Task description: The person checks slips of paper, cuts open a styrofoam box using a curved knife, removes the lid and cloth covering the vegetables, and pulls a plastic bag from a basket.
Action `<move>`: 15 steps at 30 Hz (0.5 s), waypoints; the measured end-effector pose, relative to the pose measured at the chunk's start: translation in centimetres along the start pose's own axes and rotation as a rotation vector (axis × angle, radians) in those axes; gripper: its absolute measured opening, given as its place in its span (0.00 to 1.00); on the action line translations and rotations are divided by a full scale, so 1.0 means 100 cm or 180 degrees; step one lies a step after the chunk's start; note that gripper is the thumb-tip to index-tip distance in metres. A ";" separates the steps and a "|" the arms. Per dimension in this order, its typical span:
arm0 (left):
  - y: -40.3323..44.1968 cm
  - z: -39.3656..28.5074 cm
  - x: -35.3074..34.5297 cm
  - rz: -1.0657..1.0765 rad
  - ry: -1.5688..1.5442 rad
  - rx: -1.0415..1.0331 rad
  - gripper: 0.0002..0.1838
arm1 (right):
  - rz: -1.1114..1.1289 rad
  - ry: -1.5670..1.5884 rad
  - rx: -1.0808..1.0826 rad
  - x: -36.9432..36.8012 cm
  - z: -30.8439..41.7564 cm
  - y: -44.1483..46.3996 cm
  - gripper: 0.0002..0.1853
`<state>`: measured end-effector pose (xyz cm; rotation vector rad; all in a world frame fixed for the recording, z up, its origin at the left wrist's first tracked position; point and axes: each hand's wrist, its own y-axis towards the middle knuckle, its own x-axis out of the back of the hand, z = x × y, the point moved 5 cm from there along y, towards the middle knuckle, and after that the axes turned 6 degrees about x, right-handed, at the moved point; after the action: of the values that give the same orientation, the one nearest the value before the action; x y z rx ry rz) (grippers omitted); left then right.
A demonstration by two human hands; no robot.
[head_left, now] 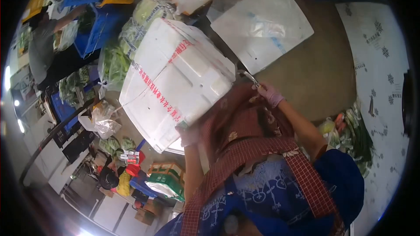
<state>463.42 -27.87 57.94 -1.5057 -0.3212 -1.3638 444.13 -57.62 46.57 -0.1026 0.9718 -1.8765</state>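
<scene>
A large white foam box point(175, 74), closed and bound with red-printed tape, lies tilted in front of me. My left hand point(189, 135), in a pale pink glove, grips the box's near lower edge; its fingertips are partly hidden. At the box's right corner, my right hand point(271, 95), also gloved, is closed around the handle of a small knife point(249, 78). The metal end of the knife points toward the box corner. A brown-red checked apron point(245, 126) hangs close to both hands.
Behind stands another white foam box point(267, 26) with plastic over it. Bagged greens point(116, 63) and blue crates point(89, 32) are on the left, near another person point(41, 46). Leafy vegetables point(354, 135) lie at the right by a white patterned wall point(380, 61). A green box point(166, 181) stands lower left.
</scene>
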 end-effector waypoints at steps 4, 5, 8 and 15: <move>-0.021 0.016 0.054 -0.1462 0.3688 -0.0297 0.15 | -0.0021 -0.0265 0.0001 -0.012 0.033 0.013 0.12; -0.027 0.031 0.058 -0.1970 0.4923 -0.0137 0.15 | -0.0006 -0.0376 -0.0044 -0.017 0.045 0.013 0.11; -0.012 0.109 0.076 -0.0393 1.0579 -0.0039 0.21 | -0.0034 -0.0405 0.0036 -0.034 0.062 0.028 0.12; 0.055 0.169 0.196 0.1438 1.1705 0.0065 0.22 | 0.0165 -0.0596 0.0010 -0.075 0.092 0.037 0.15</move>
<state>483.57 -24.98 74.89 -2.2870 -1.9517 1.2325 454.90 -57.67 52.77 -0.2446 0.8355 -1.7859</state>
